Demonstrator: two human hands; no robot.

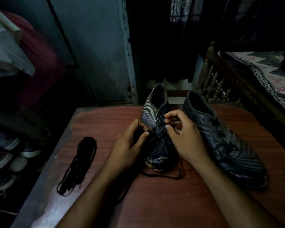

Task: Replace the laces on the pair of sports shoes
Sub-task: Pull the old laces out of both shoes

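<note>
Two dark sports shoes stand on a reddish wooden table (163, 195), toes towards me. The left shoe (155, 111) has a grey striped side and a scuffed toe. My left hand (130, 148) pinches a black lace beside its eyelets. My right hand (181, 134) has its fingers curled over the eyelets and pinches the lace there. A loose end of that black lace (164, 176) trails on the table in front of the toe. The right shoe (224, 139) stands untouched beside my right hand. A bundle of black laces (79, 163) lies on the table at the left.
A rack with several shoes (8, 155) stands left of the table. A blue-grey door (95, 51) is behind the table. At the right is a bed with a patterned cover (273, 74) and a carved wooden frame. The room is dim.
</note>
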